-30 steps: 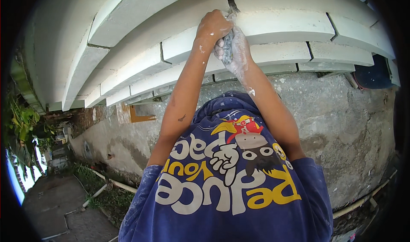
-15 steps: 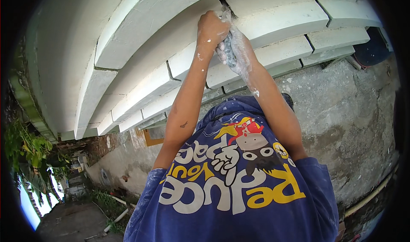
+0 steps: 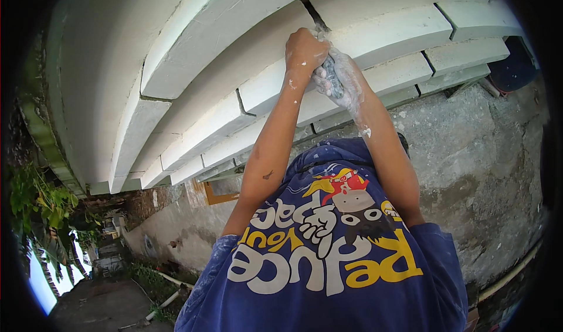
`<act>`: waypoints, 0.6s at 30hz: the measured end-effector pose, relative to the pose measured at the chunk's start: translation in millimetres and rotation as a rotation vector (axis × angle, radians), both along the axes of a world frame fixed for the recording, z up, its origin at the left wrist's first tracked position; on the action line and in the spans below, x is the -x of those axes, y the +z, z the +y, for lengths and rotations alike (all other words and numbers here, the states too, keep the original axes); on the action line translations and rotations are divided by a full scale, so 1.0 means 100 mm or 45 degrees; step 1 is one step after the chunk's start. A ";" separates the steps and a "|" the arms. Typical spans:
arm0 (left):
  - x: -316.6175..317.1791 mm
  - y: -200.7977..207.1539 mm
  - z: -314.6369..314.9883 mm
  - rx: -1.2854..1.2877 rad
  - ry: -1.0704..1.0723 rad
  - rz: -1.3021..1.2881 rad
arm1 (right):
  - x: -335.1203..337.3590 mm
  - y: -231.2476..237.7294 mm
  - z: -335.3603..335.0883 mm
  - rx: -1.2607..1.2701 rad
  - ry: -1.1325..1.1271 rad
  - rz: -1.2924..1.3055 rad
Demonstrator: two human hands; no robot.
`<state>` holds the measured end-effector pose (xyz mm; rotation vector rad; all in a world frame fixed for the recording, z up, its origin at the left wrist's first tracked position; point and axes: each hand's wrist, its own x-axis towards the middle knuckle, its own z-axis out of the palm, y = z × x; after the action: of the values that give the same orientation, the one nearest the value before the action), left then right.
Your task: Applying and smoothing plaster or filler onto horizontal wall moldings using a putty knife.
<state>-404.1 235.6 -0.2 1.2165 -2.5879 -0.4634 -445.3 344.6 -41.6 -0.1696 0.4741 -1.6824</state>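
My left hand [image 3: 307,48] is closed at the lower end of a dark gap [image 3: 313,12] between two white moulded panels [image 3: 387,36]; what its fingers hold is hidden. Just beside and touching it, my right hand [image 3: 350,77] is caked in white paste. A limp grey-blue wad smeared with paste [image 3: 332,78] lies in the right palm, with the fingers curled round it. White flecks dot both forearms.
Stepped rows of white curved beams [image 3: 193,44] fill the upper part, with dark joints between pieces. A rough grey wall [image 3: 463,150] stands behind. A dark rounded object [image 3: 513,68] is at the upper right. Plants [image 3: 41,197] and pipes [image 3: 167,300] lie at left.
Both hands have shifted slightly down and right in the picture, along with the whole view. More of the dark gap shows above them. The right hand keeps the wad.
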 end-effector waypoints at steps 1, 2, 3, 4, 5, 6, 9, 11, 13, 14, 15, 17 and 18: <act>0.01 0.10 0.02 0.011 0.029 0.022 | 0.03 0.01 0.00 0.033 0.031 0.042; 0.01 0.15 0.03 0.024 0.071 0.052 | 0.04 0.06 0.01 0.030 0.029 0.035; 0.01 0.13 0.05 0.021 0.069 0.045 | 0.06 0.11 0.03 -0.006 0.034 0.091; 0.01 0.10 0.07 0.011 0.080 0.091 | 0.06 0.14 0.04 -0.043 0.038 0.148; 0.02 0.08 0.07 0.004 0.092 0.140 | 0.10 0.11 0.05 -0.044 0.037 0.144; 0.02 0.06 0.07 0.003 0.092 0.137 | 0.15 0.06 0.09 -0.049 0.080 0.187; 0.03 0.07 0.11 -0.017 0.086 0.185 | 0.22 0.05 0.09 -0.083 0.115 0.239; 0.12 0.14 0.09 0.009 0.149 0.090 | 0.24 0.12 0.09 -0.108 0.112 0.256; 0.09 0.19 0.09 0.026 0.154 0.078 | 0.20 0.22 0.04 -0.118 0.069 0.219; 0.10 0.22 0.06 0.050 0.155 0.070 | 0.20 0.28 0.03 -0.119 0.068 0.225; 0.10 0.25 0.07 0.047 0.153 0.071 | 0.17 0.34 0.07 -0.144 0.080 0.230; 0.04 0.28 0.14 -0.005 0.162 0.173 | 0.14 0.37 0.13 -0.174 0.089 0.232; 0.05 0.29 0.22 0.054 0.198 0.195 | 0.12 0.33 0.14 -0.197 0.085 0.214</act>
<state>-408.6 257.3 28.6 1.3014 -2.3434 -0.4490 -456.8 359.0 -8.9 -0.2121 0.7144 -1.5660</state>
